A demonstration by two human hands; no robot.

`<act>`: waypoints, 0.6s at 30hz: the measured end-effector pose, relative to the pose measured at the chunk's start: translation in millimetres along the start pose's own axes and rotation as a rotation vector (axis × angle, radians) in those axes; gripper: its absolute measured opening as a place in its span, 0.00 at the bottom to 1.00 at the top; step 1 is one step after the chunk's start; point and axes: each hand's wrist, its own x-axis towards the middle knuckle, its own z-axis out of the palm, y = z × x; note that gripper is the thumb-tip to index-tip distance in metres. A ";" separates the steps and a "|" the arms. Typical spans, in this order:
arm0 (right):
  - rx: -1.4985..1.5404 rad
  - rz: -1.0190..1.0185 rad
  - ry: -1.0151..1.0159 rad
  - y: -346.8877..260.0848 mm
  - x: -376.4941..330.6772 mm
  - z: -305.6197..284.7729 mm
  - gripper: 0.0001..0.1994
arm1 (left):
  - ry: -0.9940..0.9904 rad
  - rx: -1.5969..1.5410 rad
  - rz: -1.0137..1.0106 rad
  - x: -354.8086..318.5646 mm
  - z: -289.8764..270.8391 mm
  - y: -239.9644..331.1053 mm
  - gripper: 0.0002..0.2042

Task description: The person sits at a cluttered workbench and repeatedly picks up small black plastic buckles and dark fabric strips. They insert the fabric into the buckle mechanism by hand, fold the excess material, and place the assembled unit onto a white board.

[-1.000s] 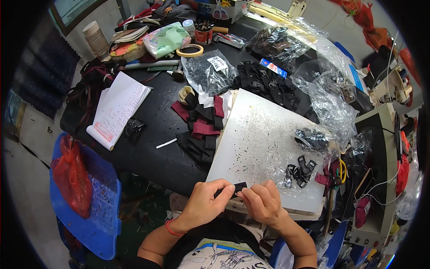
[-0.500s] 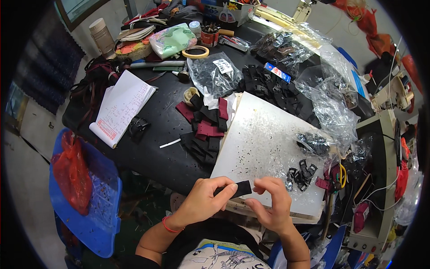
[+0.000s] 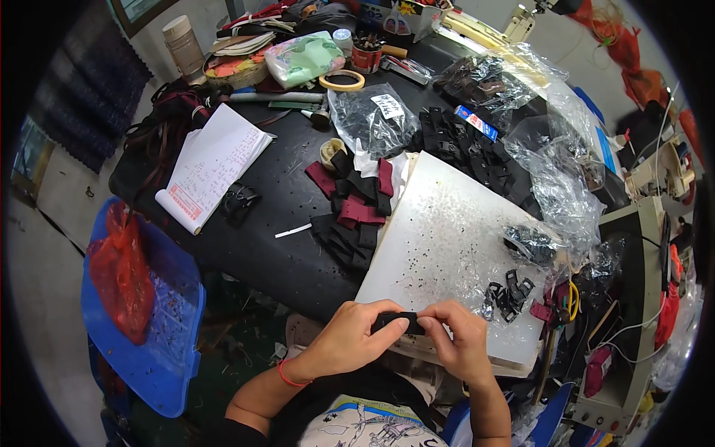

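Small black strap [image 3: 397, 322] pinched at both ends: left hand [image 3: 350, 344] fingers closed on its left end, right hand [image 3: 456, 344] on its right. Held at six o'clock of white board [image 3: 447, 238]. Black buckles [image 3: 508, 292] at three o'clock.

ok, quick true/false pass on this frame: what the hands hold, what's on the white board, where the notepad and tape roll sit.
1. Both hands pinch one small black strap piece between them. True: left hand and right hand each grip an end.
2. The white board is bare. False: black plastic buckles lie near its right edge.
3. The open notepad lies on the left part of the black table. True.
4. The tape roll sits on the white board. False: it lies at the far end of the table.
5. A red bag rests on a blue stool. True.
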 end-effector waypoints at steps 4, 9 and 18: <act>-0.054 0.032 0.243 0.6 -6.3 23.9 0.05 | 0.086 0.010 0.092 5.0 6.4 1.2 0.11; -0.093 0.005 0.314 -18.1 -11.9 45.9 0.08 | 0.306 -0.255 0.192 8.6 30.8 -11.2 0.11; 0.414 0.241 0.282 -15.7 10.6 27.8 0.06 | 0.282 0.066 0.309 -3.7 21.9 -1.9 0.07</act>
